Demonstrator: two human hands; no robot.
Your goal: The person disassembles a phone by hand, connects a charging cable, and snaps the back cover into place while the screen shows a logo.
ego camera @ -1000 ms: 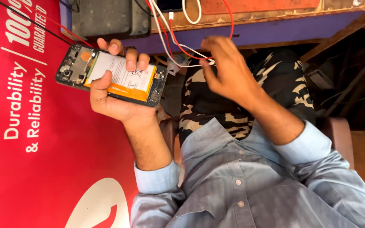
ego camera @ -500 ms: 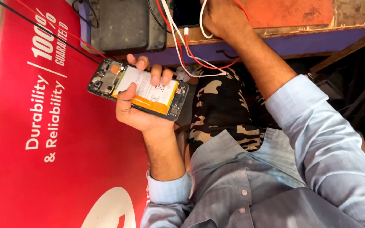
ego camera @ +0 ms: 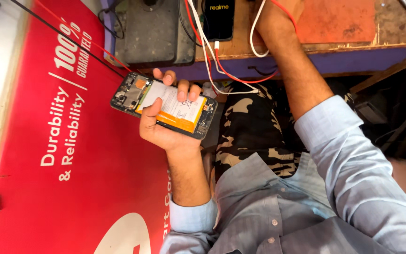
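Meanwhile, an opened phone (ego camera: 164, 104) is gripped firmly in the left hand (ego camera: 165, 127); the right hand (ego camera: 278, 19), on the far workbench (ego camera: 339, 35), cannot be judged.

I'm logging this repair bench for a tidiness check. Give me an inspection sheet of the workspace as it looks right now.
Surface: worn wooden bench with a purple front edge; an orange mat lies on it.
Job's things: opened phone, back cover off, battery and circuit board showing.
Clutter: dark grey box and a second, black phone on the bench.
Hands: left hand grips the opened phone above the lap; right hand reaches onto the bench among the wires, its grasp not visible.
Cables: red wires and white wires hang off the bench edge; a thin black cable crosses the banner.
Surroundings: red printed banner to one side.
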